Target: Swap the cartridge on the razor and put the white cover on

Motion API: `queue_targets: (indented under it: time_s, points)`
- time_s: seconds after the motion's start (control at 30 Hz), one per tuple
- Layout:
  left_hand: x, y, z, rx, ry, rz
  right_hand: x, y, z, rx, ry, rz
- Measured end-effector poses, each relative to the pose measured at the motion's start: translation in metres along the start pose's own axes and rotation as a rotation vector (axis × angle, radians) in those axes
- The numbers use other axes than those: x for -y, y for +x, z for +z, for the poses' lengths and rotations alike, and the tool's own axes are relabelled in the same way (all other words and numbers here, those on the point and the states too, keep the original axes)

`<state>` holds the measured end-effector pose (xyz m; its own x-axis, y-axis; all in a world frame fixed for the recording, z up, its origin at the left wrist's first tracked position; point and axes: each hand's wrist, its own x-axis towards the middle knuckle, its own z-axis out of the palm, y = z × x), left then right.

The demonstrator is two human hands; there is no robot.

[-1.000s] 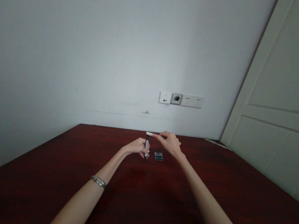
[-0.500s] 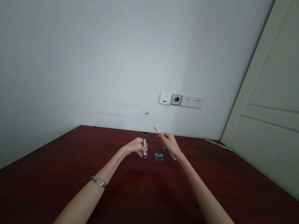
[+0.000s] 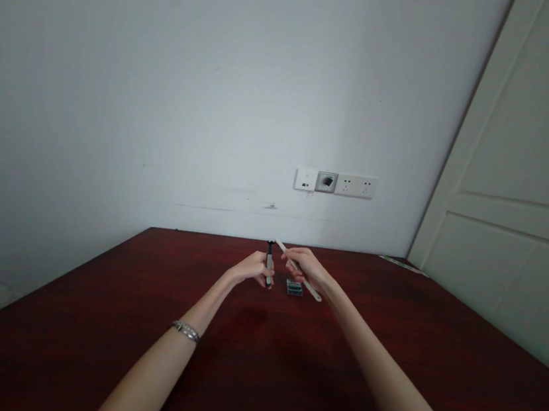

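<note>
My left hand [image 3: 251, 269] is closed round a slim dark and grey handle [image 3: 269, 261] that stands upright over the far part of the dark red table [image 3: 255, 363]. My right hand [image 3: 307, 268] grips a thin white stick [image 3: 297, 268], held slanted, its upper tip pointing at the top of the handle and nearly touching it. A small teal and dark cartridge pack [image 3: 294, 287] lies flat on the table just below my right hand. A metal bracelet [image 3: 182, 330] is on my left wrist.
A white wall rises behind the table with a row of sockets [image 3: 336, 183]. A pale door [image 3: 526, 196] stands at the right. A thin flat strip [image 3: 403, 265] lies at the table's far right corner.
The white stick has turned from lying level over the handle to a slant, and its tip has come back close to the handle's top. My left hand has stayed nearly still.
</note>
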<state>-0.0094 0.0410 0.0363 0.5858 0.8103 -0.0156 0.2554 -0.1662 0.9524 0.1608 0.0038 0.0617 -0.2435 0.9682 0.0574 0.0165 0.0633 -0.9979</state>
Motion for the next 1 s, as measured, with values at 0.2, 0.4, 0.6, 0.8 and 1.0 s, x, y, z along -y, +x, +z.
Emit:
queue_targets:
  time_s: [0.2,0.4,0.6,0.8,1.0]
  points:
    - [0.001,0.001,0.001,0.043,0.022,0.023,0.003,-0.001,0.003,-0.036,0.013,-0.031]
    - [-0.002,-0.002,0.002,-0.006,0.014,0.01,0.006,-0.005,0.001,0.061,-0.024,0.017]
    - [-0.003,-0.002,0.002,0.055,0.051,0.012,0.007,-0.004,0.003,-0.037,0.021,-0.019]
    - [0.0,-0.002,0.002,0.014,0.046,-0.001,0.011,-0.007,-0.003,0.092,-0.045,0.055]
    - [0.0,0.0,0.003,0.035,0.062,-0.01,0.012,-0.007,0.001,-0.025,-0.004,-0.022]
